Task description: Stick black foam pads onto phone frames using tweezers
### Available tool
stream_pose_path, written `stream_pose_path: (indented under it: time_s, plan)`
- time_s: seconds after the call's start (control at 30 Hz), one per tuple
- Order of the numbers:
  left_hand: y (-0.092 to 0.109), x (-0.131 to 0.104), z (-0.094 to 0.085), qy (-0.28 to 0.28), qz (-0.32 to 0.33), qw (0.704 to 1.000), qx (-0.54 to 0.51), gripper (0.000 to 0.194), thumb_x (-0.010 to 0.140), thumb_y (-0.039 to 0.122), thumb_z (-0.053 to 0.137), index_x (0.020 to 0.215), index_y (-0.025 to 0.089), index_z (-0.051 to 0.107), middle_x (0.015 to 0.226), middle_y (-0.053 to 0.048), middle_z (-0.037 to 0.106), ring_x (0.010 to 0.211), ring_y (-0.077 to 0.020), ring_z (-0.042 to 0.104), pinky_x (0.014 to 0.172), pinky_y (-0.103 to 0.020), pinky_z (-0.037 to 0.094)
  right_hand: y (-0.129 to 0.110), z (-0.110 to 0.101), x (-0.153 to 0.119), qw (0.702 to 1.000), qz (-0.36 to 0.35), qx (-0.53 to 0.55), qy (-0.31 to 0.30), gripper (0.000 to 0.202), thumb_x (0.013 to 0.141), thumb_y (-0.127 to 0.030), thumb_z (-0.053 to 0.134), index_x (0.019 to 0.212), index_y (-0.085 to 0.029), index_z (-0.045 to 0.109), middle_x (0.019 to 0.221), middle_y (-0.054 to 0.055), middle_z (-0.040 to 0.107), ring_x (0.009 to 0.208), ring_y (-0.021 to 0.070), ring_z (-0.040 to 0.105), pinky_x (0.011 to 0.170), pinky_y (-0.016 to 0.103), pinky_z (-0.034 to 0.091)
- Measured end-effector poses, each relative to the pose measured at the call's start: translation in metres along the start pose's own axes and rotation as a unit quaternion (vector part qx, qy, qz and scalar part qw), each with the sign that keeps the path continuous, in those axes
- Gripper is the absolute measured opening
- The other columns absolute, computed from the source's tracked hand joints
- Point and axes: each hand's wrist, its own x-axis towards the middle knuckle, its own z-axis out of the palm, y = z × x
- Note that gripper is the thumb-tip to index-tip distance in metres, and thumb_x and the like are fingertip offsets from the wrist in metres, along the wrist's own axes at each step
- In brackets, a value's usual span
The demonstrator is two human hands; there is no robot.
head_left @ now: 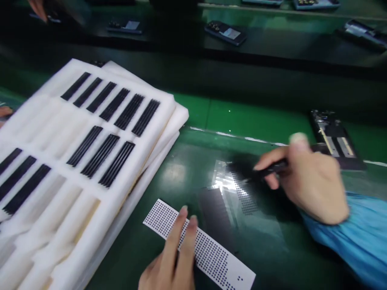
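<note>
Your left hand (169, 274) is at the bottom centre of the frame, two fingers extended flat on the white dotted card (214, 257), which slants across the lower middle. Your right hand (316, 183), right of centre, grasps a dark, blurred tool (274, 168) between the fingers, its tip near a clear sheet (225, 183). A dark strip (216, 211) lies between the card and that tool; white foam trays (165, 110) holding black strips (146, 117) fill the left side.
</note>
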Motion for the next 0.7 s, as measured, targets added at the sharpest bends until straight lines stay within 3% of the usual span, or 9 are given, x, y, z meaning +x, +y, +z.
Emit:
stream_pose_path:
  time_s: [0.07,0.13,0.33,0.43,0.5,0.6,0.63,0.67,0.7]
  plan:
    - [0.008,0.024,-0.004,-0.028,0.067,0.997,0.021,0.068,0.081,-0.009,0.038,0.144,0.016,0.05,0.152,-0.014,0.049,0.071,-0.0109,0.07,0.061,-0.024,0.06,0.001,0.017,0.005,0.994,0.009,0.041,-0.103,0.059,0.098,-0.066,0.042,0.073,-0.023,0.074,0.055,0.006,0.067,0.046,0.0173,0.06,0.049,0.032,0.052]
    - [0.01,0.042,-0.007,-0.059,0.096,0.992,0.052,0.073,0.075,-0.011,0.036,0.141,0.015,0.054,0.155,-0.013,0.044,0.07,-0.0116,0.069,0.058,-0.026,0.059,0.005,0.024,0.006,0.986,-0.005,0.045,-0.16,0.049,0.097,-0.06,0.051,0.079,-0.02,0.073,0.068,0.007,0.074,0.054,0.0171,0.066,0.054,0.029,0.057]
    - [0.011,0.056,-0.005,-0.135,0.101,0.979,0.113,0.08,0.07,-0.008,0.042,0.145,0.017,0.051,0.158,-0.007,0.038,0.074,-0.0141,0.068,0.054,-0.027,0.06,0.014,0.034,-0.013,0.981,-0.077,-0.032,-0.172,0.031,0.102,-0.039,0.054,0.088,-0.02,0.074,0.082,0.004,0.077,0.074,0.0157,0.074,0.07,0.024,0.059]
    - [0.009,0.056,0.0,-0.119,0.097,0.983,0.105,0.078,0.07,-0.01,0.04,0.142,0.015,0.054,0.156,-0.007,0.041,0.071,-0.0147,0.068,0.049,-0.029,0.057,0.017,0.039,-0.015,0.982,-0.089,-0.033,-0.163,0.03,0.102,-0.036,0.053,0.092,-0.021,0.076,0.087,0.004,0.077,0.084,0.0171,0.075,0.079,0.025,0.059]
    - [0.008,0.054,0.002,-0.082,0.09,0.99,0.072,0.072,0.073,-0.011,0.037,0.138,0.014,0.055,0.152,-0.008,0.049,0.071,-0.0166,0.069,0.049,-0.031,0.056,0.015,0.036,-0.017,0.984,-0.094,-0.013,-0.15,0.035,0.102,-0.036,0.053,0.082,-0.022,0.079,0.095,0.005,0.077,0.09,0.0183,0.074,0.081,0.025,0.059]
    - [0.013,0.049,-0.006,-0.006,-0.018,0.991,-0.131,0.056,0.088,-0.002,0.039,0.139,0.018,0.05,0.137,-0.008,0.065,0.079,-0.0174,0.071,0.061,-0.029,0.059,0.005,0.025,-0.031,0.986,-0.084,0.085,-0.119,0.04,0.102,-0.039,0.052,0.077,-0.026,0.08,0.097,0.006,0.077,0.09,0.0198,0.073,0.079,0.028,0.059]
    - [0.018,0.047,-0.012,0.003,-0.097,0.965,-0.244,0.048,0.095,0.005,0.04,0.139,0.022,0.048,0.13,-0.007,0.069,0.075,-0.0149,0.07,0.061,-0.026,0.058,-0.001,0.022,-0.039,0.982,-0.072,0.13,-0.116,0.037,0.102,-0.04,0.052,0.082,-0.027,0.08,0.091,0.006,0.077,0.086,0.0205,0.073,0.077,0.03,0.06]
    - [0.023,0.046,-0.019,-0.006,-0.184,0.914,-0.362,0.039,0.1,0.015,0.041,0.137,0.026,0.047,0.121,-0.005,0.072,0.067,-0.0117,0.067,0.057,-0.023,0.055,-0.007,0.02,-0.048,0.976,-0.056,0.175,-0.118,0.034,0.102,-0.041,0.052,0.087,-0.027,0.079,0.084,0.005,0.077,0.081,0.0212,0.073,0.075,0.032,0.061]
    - [0.029,0.045,-0.027,-0.032,-0.263,0.84,-0.473,0.032,0.103,0.025,0.042,0.134,0.028,0.048,0.107,-0.003,0.075,0.056,-0.009,0.061,0.051,-0.02,0.051,-0.013,0.019,-0.056,0.968,-0.037,0.216,-0.124,0.031,0.102,-0.041,0.051,0.093,-0.028,0.078,0.078,0.005,0.076,0.077,0.022,0.073,0.073,0.034,0.061]
